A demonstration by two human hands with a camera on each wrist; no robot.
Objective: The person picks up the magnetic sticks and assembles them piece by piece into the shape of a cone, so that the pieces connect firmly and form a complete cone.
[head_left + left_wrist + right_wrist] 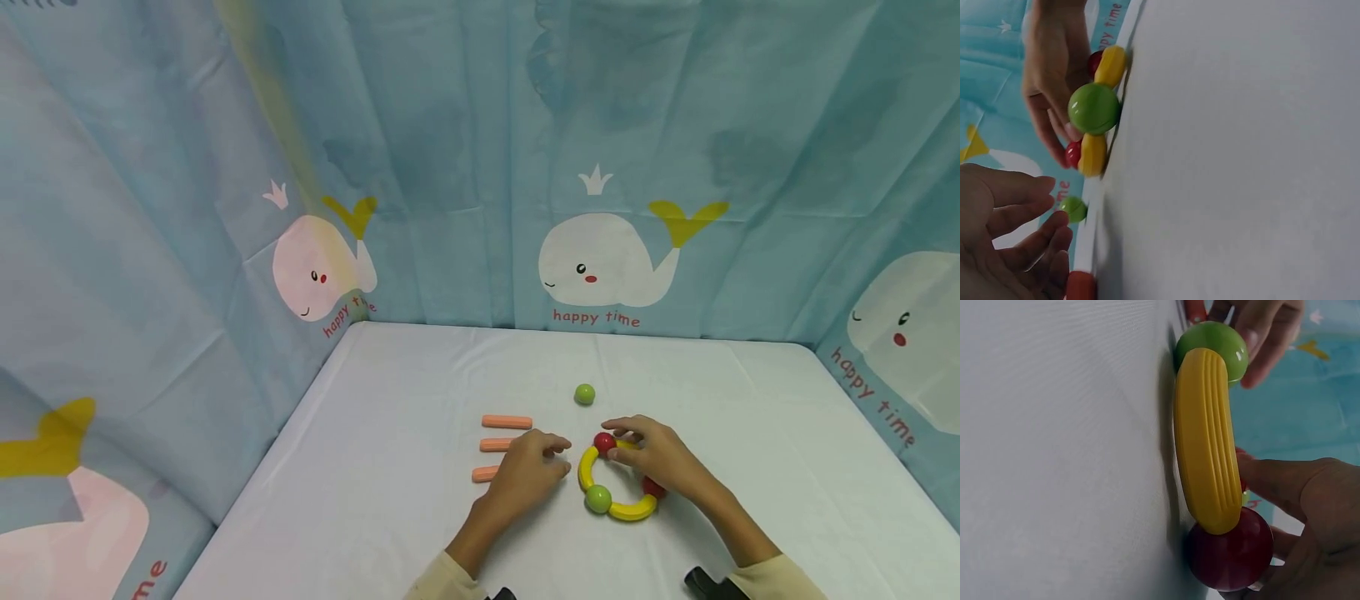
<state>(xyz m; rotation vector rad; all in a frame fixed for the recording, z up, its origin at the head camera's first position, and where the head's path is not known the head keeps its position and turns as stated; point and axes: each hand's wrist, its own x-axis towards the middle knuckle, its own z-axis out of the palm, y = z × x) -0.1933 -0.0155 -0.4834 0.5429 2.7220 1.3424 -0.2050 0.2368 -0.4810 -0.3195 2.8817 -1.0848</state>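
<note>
A ring of yellow toy bananas (632,509) lies on the white table, joined by green and red balls. My right hand (660,452) reaches over its far right side, thumb and fingertips around the red ball (603,442) at the far edge; the palm hides part of a banana. Another red ball (1230,550) sits close under that hand, and a green ball (1094,108) forms the near left corner. My left hand (527,473) hovers left of the ring, fingers loosely bent with nothing between them, overlapping two orange sticks (495,445).
A loose green ball (585,394) lies beyond the ring. Farther left, a third orange stick (507,422) lies parallel to the other two. Blue curtains (465,167) printed with whales stand along the table's back and sides.
</note>
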